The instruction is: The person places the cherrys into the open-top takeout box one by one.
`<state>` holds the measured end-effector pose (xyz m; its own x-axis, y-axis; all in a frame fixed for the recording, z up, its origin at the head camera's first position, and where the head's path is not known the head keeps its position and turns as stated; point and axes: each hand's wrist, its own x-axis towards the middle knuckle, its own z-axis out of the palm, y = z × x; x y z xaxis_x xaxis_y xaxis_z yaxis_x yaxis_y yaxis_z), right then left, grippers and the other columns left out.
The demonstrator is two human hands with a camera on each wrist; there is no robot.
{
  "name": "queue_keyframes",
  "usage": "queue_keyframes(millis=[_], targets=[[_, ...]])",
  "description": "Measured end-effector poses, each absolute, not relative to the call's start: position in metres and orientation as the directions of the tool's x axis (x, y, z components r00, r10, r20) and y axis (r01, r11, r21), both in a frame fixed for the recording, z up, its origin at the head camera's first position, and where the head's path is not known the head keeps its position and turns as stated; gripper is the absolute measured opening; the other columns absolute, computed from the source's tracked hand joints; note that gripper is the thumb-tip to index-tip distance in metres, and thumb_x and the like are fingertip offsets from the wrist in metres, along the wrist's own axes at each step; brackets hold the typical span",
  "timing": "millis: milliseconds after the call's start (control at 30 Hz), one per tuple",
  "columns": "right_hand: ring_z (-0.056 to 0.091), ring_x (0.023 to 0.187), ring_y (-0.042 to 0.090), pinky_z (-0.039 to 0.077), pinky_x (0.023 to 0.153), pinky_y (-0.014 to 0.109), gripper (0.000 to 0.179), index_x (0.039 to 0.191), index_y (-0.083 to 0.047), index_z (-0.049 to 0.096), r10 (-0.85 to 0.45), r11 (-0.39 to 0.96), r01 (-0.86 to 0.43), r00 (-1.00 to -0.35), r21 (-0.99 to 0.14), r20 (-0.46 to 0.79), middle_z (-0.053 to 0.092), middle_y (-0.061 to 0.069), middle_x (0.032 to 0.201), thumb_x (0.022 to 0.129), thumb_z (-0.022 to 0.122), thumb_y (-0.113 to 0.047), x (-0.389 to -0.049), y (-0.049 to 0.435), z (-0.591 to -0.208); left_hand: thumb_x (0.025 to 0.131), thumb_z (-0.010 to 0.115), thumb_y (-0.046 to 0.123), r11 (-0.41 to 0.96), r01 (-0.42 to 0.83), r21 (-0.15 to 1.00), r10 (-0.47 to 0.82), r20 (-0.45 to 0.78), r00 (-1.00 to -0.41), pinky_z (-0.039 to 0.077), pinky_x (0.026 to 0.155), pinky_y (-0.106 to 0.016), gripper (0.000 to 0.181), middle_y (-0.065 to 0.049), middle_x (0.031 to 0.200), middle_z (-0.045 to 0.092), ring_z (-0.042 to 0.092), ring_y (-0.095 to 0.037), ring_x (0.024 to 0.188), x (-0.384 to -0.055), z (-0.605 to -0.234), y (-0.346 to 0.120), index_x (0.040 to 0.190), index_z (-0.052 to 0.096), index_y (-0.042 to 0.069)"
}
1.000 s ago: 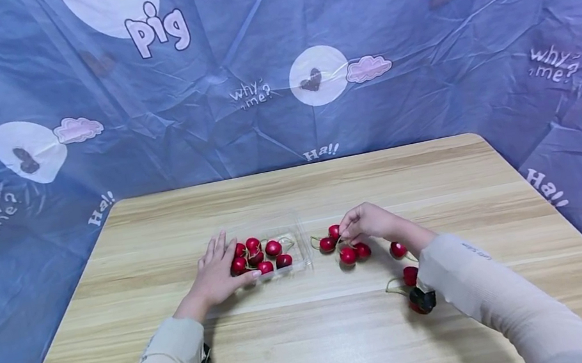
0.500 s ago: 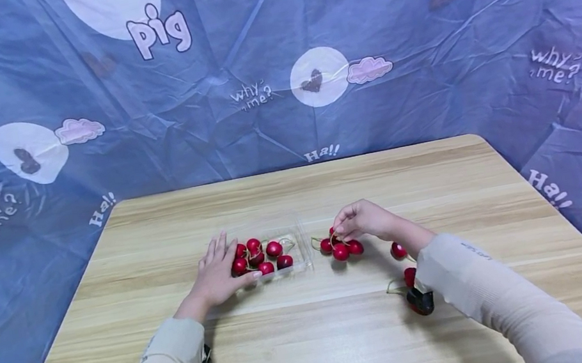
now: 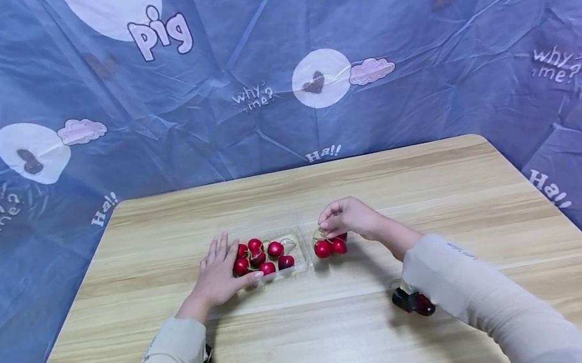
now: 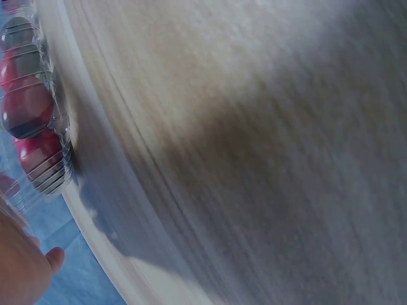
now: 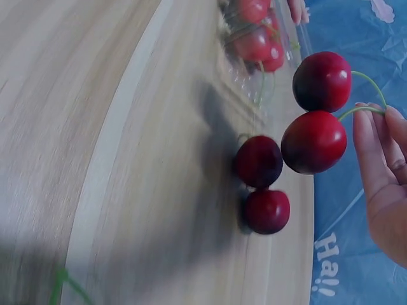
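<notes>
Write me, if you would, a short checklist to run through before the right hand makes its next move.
1. Stems held: ok; the right hand pinches the green stems of two cherries.
2. Held pair off the table: ok, hanging above it.
3. Left hand at the clear box: ok, spread over its left end.
4. Room inside: ok, some bare floor shows toward the right end.
5. Pair over the box: not ok, still to its right.
6. Box lid position: cannot tell.

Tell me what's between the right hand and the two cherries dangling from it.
Two thin green stems span the gap between the right hand and the hanging cherries; the right wrist view shows this.
</notes>
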<state>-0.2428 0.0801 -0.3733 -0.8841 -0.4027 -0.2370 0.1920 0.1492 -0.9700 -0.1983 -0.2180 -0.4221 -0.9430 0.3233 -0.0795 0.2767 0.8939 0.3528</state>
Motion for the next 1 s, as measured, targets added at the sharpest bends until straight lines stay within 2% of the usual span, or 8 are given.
queue_keyframes(millis=[200, 433, 700, 1000], targets=[[0.059, 0.062, 0.014, 0.05, 0.066, 0.03, 0.008, 0.087, 0.014, 0.052, -0.39, 0.103, 0.209, -0.891, -0.972, -0.233, 0.058, 0.007, 0.069, 0.079, 0.051, 0.011, -0.243, 0.071, -0.37, 0.072, 0.039, 0.07, 0.896, 0.274, 0.35, 0.319, -0.077, -0.945, 0.009, 0.095, -0.059, 0.094, -0.015, 0.143, -0.004, -0.005, -0.035, 0.127, -0.198, -0.422, -0.217, 0.138, 0.018, 0.006], [0.059, 0.063, 0.015, 0.049, 0.072, 0.034, 0.012, 0.091, 0.015, 0.051, -0.371, 0.081, 0.213, -0.9, -0.974, -0.228, 0.058, 0.007, 0.071, 0.081, 0.049, 0.01, -0.246, 0.061, -0.368, 0.073, 0.04, 0.068, 0.896, 0.275, 0.349, 0.322, -0.081, -0.943, 0.008, 0.095, -0.059, 0.093, -0.016, 0.143, -0.003, -0.005, -0.036, 0.127, -0.199, -0.421, -0.218, 0.137, 0.018, 0.005], [0.06, 0.062, 0.013, 0.05, 0.066, 0.028, 0.011, 0.09, 0.014, 0.052, -0.332, 0.033, 0.234, -0.914, -0.972, -0.231, 0.06, 0.007, 0.068, 0.08, 0.051, 0.01, -0.246, 0.053, -0.367, 0.074, 0.042, 0.066, 0.896, 0.276, 0.348, 0.317, -0.067, -0.946, 0.009, 0.094, -0.059, 0.092, -0.017, 0.142, -0.002, -0.005, -0.036, 0.127, -0.194, -0.422, -0.215, 0.137, 0.019, 0.003], [0.06, 0.062, 0.016, 0.05, 0.066, 0.029, 0.014, 0.092, 0.017, 0.05, -0.307, -0.018, 0.235, -0.926, -0.972, -0.218, 0.06, 0.007, 0.068, 0.079, 0.051, 0.011, -0.246, 0.042, -0.371, 0.074, 0.042, 0.066, 0.892, 0.281, 0.353, 0.322, -0.062, -0.945, 0.008, 0.094, -0.06, 0.092, -0.018, 0.142, -0.002, -0.004, -0.037, 0.127, -0.192, -0.422, -0.215, 0.137, 0.019, 0.003]])
